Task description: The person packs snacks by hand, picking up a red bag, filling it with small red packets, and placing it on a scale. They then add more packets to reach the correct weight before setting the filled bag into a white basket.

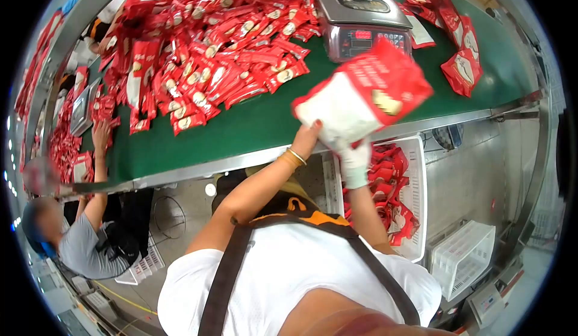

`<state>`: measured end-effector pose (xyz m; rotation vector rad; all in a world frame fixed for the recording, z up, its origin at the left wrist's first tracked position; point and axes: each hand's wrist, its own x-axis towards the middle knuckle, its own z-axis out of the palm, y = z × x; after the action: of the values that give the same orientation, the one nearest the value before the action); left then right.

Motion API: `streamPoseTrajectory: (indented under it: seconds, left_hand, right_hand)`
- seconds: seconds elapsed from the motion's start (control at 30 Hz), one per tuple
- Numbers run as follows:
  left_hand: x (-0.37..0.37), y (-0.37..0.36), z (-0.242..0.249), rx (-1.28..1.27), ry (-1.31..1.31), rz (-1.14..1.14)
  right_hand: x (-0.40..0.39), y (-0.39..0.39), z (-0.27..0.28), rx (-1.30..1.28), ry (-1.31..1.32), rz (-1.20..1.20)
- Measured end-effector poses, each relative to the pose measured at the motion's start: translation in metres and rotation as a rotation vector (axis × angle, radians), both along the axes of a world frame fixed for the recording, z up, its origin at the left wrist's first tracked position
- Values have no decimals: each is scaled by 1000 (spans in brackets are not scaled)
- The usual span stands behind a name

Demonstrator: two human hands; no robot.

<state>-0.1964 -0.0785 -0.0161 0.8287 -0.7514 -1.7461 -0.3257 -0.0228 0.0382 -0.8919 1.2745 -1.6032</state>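
Observation:
A large red and white bag, slightly blurred, is held tilted over the near edge of the green conveyor belt. My bare left hand, with bangles at the wrist, grips its lower left corner. My right hand, in a white glove, is closed on the bottom edge; some of its fingers are hidden. Just behind the bag stands a digital scale with a lit red display. To the left of the scale lies a big heap of small red packets.
Filled red bags lie right of the scale. Below the belt edge, a white crate holds several red bags. Stacked white crates stand on the floor at right. Another person works at the belt on the left, near a second scale.

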Motion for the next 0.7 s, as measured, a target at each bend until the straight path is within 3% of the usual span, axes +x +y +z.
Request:
streamPoseTrajectory:
  seconds: [0.03,0.1,0.17,0.23,0.27,0.3,0.4,0.43,0.47,0.5,0.57,0.6,0.63,0.7]
  left_hand:
    - [15,14,8,249,286,57]
    - [56,39,11,190,351,177]
    - [106,55,18,203,424,253]
    - [159,53,33,128,291,468]
    - [189,45,48,69,139,582]
    - [218,33,67,14,-12,692]
    - [288,-12,153,-111,-515,874]
    - [306,-29,185,-236,-929,854]
    - [333,-61,207,-191,-1416,745]
    - [353,-103,221,-322,-1596,706]
    - [346,-148,266,-557,-1866,613]
    - [339,-173,280,-548,-1952,562]
    - [338,-201,293,-242,-1892,405]
    - [337,-245,297,-543,-2005,526]
  right_hand:
    - [32,16,9,1,-98,88]
    - [72,29,3,29,-207,229]
    - [82,34,-8,58,310,461]
    - [89,35,-7,48,423,716]
    - [91,35,13,33,568,773]
    - [93,32,-2,11,440,807]
    - [100,22,2,47,511,743]
    - [103,22,-4,43,516,748]
    - [105,21,-11,86,414,753]
    - [107,21,-13,130,312,754]
    - [111,27,-6,132,312,768]
    - [112,29,-8,173,286,781]
    - [113,31,-10,213,255,792]
    - [105,33,-13,190,265,771]
